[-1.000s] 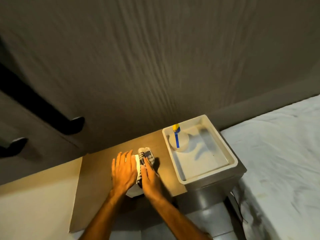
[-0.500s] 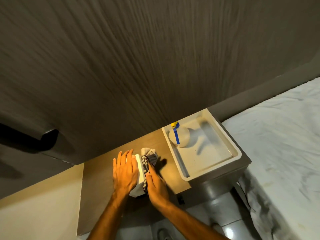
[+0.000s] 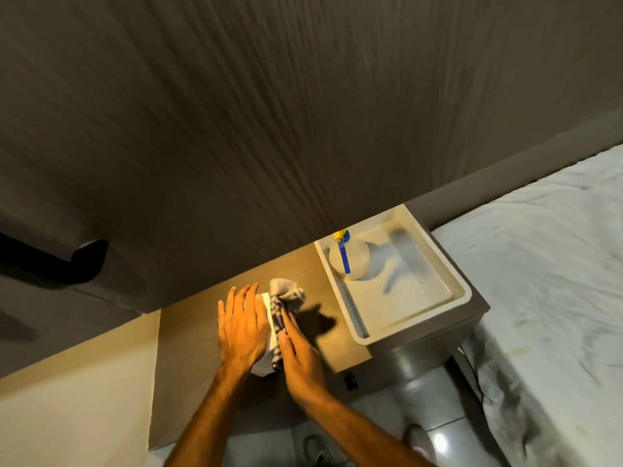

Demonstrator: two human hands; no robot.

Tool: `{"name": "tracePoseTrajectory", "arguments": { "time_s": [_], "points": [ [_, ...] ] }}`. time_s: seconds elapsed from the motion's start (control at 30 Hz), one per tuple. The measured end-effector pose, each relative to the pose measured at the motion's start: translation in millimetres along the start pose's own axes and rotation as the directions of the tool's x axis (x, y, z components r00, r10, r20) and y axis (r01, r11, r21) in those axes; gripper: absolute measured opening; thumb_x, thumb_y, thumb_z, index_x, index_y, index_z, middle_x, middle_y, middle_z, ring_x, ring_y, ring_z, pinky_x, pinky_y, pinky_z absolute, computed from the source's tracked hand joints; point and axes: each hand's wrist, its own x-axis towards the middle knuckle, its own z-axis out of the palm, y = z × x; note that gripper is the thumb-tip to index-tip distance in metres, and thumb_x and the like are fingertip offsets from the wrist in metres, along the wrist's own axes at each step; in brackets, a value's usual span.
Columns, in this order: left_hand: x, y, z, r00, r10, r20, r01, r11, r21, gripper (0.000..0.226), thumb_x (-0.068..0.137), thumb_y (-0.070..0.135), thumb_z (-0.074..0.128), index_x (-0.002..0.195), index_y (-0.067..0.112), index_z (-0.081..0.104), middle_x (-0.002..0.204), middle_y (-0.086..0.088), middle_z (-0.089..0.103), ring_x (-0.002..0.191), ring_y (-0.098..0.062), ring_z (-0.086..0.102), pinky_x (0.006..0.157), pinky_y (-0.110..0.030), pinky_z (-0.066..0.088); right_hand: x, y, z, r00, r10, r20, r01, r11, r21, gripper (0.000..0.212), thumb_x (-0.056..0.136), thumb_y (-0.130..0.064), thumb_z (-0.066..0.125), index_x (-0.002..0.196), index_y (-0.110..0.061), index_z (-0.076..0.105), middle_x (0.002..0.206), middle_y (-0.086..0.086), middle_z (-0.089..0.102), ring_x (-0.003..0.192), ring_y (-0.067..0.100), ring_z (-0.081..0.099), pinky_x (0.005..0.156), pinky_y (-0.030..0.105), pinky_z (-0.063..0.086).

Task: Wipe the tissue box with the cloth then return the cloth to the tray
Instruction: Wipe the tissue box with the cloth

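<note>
Now tray (image 3: 463,291) lies right of tissue box (image 3: 266,299); right hand (image 3: 300,358), flat, pressing striped cloth (image 3: 285,303) against box side, nearer. Left hand (image 3: 241,326) flat atop box, steadying.

The person's left hand (image 3: 241,326) and right hand (image 3: 301,360) are bare, 2 forearms uncovered too, no sleeves, rings or watch showing.

There is one view only, a wide-angle camera on the person's head, looking forward and steeply down. Both forearms enter from 6 o'clock, and the hands (image 3: 269,335) sit close below centre over the bench (image 3: 188,332). A wall panel (image 3: 303,112) fills the upper half toward 12 o'clock. The tray (image 3: 465,291) lies toward 3 o'clock, with the bed (image 3: 553,298) beyond it at the frame edge.
</note>
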Motion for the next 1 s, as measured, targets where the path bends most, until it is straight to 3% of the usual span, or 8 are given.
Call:
{"name": "tracePoseTrajectory", "arguments": {
  "time_s": [0.1, 0.17, 0.23, 0.33, 0.5, 0.67, 0.83, 1.0],
  "points": [
    [-2.0, -2.2, 0.6, 0.999, 0.042, 0.031, -0.046, 0.993, 0.105, 0.057, 0.099, 0.038, 0.038, 0.148, 0.01, 0.035, 0.157, -0.013, 0.037, 0.15, -0.034, 0.019, 0.122, -0.059, 0.016, 31.4, -25.2, 2.1, 0.994, -0.066, 0.089, 0.063, 0.997, 0.033, 0.037, 0.105, -0.033, 0.043, 0.141, -0.04, 0.051, 0.141, -0.011, 0.056, 0.125, -0.005, 0.055, 0.106, 0.022, 0.048],
    [-1.3, -1.1, 0.2, 1.0, 0.019, 0.013, -0.02, 0.999, 0.04, 0.055, 0.1, 0.039, 0.028, 0.147, 0.012, 0.037, 0.156, -0.013, 0.038, 0.15, -0.033, 0.02, 0.123, -0.058, 0.013, 55.1, -32.0, -0.7, 0.997, 0.032, 0.063, -0.038, 0.996, 0.086, 0.022, 0.105, -0.034, 0.045, 0.113, -0.035, 0.066, 0.115, -0.011, 0.068, 0.092, -0.018, 0.065, 0.076, 0.005, 0.053],
    [0.7, 0.5, 1.1, 1.0, -0.019, -0.006, 0.019, 0.999, -0.037, 0.05, 0.103, 0.034, 0.024, 0.147, 0.015, 0.037, 0.156, -0.011, 0.039, 0.151, -0.03, 0.02, 0.124, -0.056, 0.009, 59.7, -27.7, -4.1, 0.988, 0.156, -0.015, -0.155, 0.986, 0.064, 0.025, 0.105, -0.038, 0.044, 0.106, -0.031, 0.068, 0.1, -0.004, 0.07, 0.077, -0.009, 0.069, 0.056, 0.006, 0.05],
    [2.3, -1.3, 4.0, 0.999, -0.025, -0.021, 0.025, 0.999, -0.037, 0.047, 0.105, 0.03, 0.026, 0.148, 0.017, 0.036, 0.157, -0.009, 0.038, 0.151, -0.028, 0.019, 0.125, -0.055, 0.008, 38.2, -5.9, -4.5, 0.982, 0.151, -0.11, -0.153, 0.988, -0.014, 0.036, 0.105, -0.039, 0.04, 0.136, -0.028, 0.057, 0.129, 0.003, 0.065, 0.111, 0.01, 0.064, 0.086, 0.022, 0.052],
    [-1.0, -2.6, 0.4, 0.999, 0.04, 0.004, -0.04, 0.998, 0.056, 0.058, 0.098, 0.041, 0.024, 0.148, 0.015, 0.035, 0.156, -0.012, 0.037, 0.151, -0.033, 0.019, 0.123, -0.059, 0.013, 20.7, -13.6, 9.8, 0.999, -0.032, -0.028, 0.033, 0.999, 0.037, 0.041, 0.102, -0.042, 0.045, 0.142, -0.038, 0.049, 0.134, -0.018, 0.053, 0.118, 0.001, 0.058, 0.1, 0.026, 0.053],
    [0.6, -2.1, 0.2, 1.0, -0.016, -0.008, 0.016, 1.0, -0.026, 0.058, 0.1, 0.04, 0.015, 0.149, 0.016, 0.035, 0.157, -0.01, 0.036, 0.151, -0.029, 0.018, 0.125, -0.055, 0.008, 56.0, -26.1, -2.3, 0.999, 0.033, -0.014, -0.034, 0.999, -0.021, 0.037, 0.107, -0.033, 0.038, 0.138, -0.021, 0.053, 0.126, 0.006, 0.066, 0.102, 0.012, 0.065, 0.079, 0.018, 0.05],
    [1.4, -2.4, 1.5, 0.999, -0.038, -0.011, 0.037, 0.998, -0.049, 0.048, 0.104, 0.032, 0.024, 0.149, 0.019, 0.034, 0.158, -0.008, 0.036, 0.152, -0.026, 0.017, 0.125, -0.053, 0.006, 16.1, 5.4, -5.7, 0.995, 0.09, -0.051, -0.094, 0.991, -0.094, 0.041, 0.106, -0.034, 0.039, 0.144, -0.026, 0.05, 0.132, 0.006, 0.064, 0.118, 0.017, 0.063, 0.093, 0.027, 0.052],
    [-0.5, 0.5, -2.2, 1.0, 0.006, 0.006, -0.006, 1.0, 0.02, 0.053, 0.102, 0.04, 0.02, 0.149, 0.019, 0.034, 0.158, -0.008, 0.035, 0.152, -0.029, 0.016, 0.124, -0.055, 0.009, 24.1, -15.1, -2.0, 0.996, -0.08, -0.025, 0.078, 0.994, -0.073, 0.04, 0.106, -0.034, 0.041, 0.144, -0.03, 0.05, 0.125, -0.001, 0.068, 0.11, 0.011, 0.067, 0.094, 0.034, 0.06]
  ]
}}
